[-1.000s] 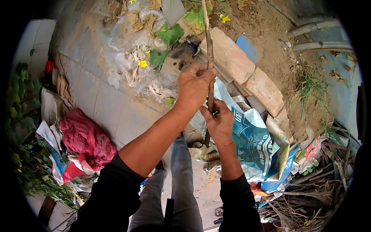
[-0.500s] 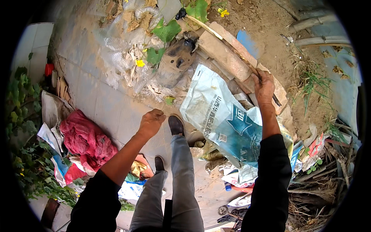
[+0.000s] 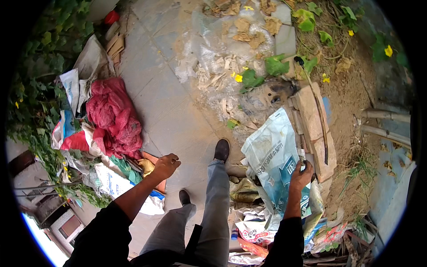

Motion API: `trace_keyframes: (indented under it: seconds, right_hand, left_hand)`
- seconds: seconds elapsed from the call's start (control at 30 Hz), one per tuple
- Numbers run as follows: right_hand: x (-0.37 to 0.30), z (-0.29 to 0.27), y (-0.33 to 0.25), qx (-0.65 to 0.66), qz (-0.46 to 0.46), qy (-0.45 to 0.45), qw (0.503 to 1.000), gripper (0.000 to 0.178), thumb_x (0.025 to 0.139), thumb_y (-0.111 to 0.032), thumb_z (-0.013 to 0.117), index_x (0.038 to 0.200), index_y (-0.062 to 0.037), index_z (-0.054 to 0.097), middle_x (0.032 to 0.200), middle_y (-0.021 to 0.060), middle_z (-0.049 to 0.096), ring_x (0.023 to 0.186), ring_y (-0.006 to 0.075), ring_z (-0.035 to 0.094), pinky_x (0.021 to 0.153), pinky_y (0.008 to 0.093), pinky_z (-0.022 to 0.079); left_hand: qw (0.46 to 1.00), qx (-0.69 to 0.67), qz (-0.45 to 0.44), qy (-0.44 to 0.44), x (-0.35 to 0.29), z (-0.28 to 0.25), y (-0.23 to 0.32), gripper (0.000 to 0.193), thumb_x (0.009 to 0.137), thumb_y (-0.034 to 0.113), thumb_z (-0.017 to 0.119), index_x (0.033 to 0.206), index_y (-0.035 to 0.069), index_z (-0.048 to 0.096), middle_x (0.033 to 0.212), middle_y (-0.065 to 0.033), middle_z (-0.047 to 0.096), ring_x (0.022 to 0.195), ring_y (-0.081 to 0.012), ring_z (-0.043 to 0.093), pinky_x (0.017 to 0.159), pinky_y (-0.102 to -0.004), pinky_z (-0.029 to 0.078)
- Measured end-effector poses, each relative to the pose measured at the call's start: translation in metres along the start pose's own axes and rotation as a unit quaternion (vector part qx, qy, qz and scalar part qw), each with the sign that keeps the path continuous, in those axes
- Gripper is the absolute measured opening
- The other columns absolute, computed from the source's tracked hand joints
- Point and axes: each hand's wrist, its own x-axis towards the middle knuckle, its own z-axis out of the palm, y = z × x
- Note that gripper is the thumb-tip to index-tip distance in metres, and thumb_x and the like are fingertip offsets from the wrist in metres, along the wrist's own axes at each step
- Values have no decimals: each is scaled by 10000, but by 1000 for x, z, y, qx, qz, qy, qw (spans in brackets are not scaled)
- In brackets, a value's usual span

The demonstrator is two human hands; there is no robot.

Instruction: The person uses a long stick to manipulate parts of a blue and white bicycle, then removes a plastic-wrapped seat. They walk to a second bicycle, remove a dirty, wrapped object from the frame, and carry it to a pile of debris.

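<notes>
My left hand (image 3: 167,166) hangs over the paved ground, its fingers curled closed with nothing visible in them. My right hand (image 3: 301,177) is above the right edge of a white and blue printed woven sack (image 3: 272,147). Its thumb and forefinger are bent with a gap between them; whether it touches the sack I cannot tell. Beyond that hand, a thin stick (image 3: 316,104) with a black lump at its far end lies along a row of tan bricks (image 3: 310,111). A dirty clear plastic container (image 3: 262,100) with dark blotches lies left of the bricks.
A crumpled red mesh bag (image 3: 113,115) lies among old sacks at the left. Bubble wrap (image 3: 218,49) and dry leaves cover the far ground. Squash leaves (image 3: 276,66) trail past the bricks. Sacks (image 3: 253,233) and a blue-capped item (image 3: 234,233) lie right of my legs.
My right hand has let go of the stick, which now rests on the bricks, and has drawn back over the sack. The whole view has shifted and turned.
</notes>
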Motion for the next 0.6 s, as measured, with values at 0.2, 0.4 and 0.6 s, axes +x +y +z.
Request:
trace_keyframes:
  seconds: [0.2,0.4,0.6]
  right_hand:
    - [-153,5,15,81,44,-194,977,153,698,-132,643,783,-5,629,711,178,629,672,372,614,651,449,494]
    - [-269,-54,-88,-68,-54,-248,965,193,676,-117,642,737,66,649,732,261,652,698,419,648,658,449,514]
    - [-337,-99,-128,-178,-221,-414,865,445,850,-383,618,1148,-53,638,1132,158,629,1070,292,567,948,411,426]
  left_hand:
    - [990,-131,-41,30,-92,-7,-78,387,833,324,633,1083,30,645,963,-168,685,921,-300,655,841,-379,506]
    - [963,-214,-104,128,-272,-11,-246,394,834,336,630,1076,25,646,964,-181,680,919,-317,649,846,-383,503]
    - [893,-290,-258,227,-483,78,-456,406,808,371,636,1040,40,672,1012,-173,675,986,-329,630,868,-404,491]
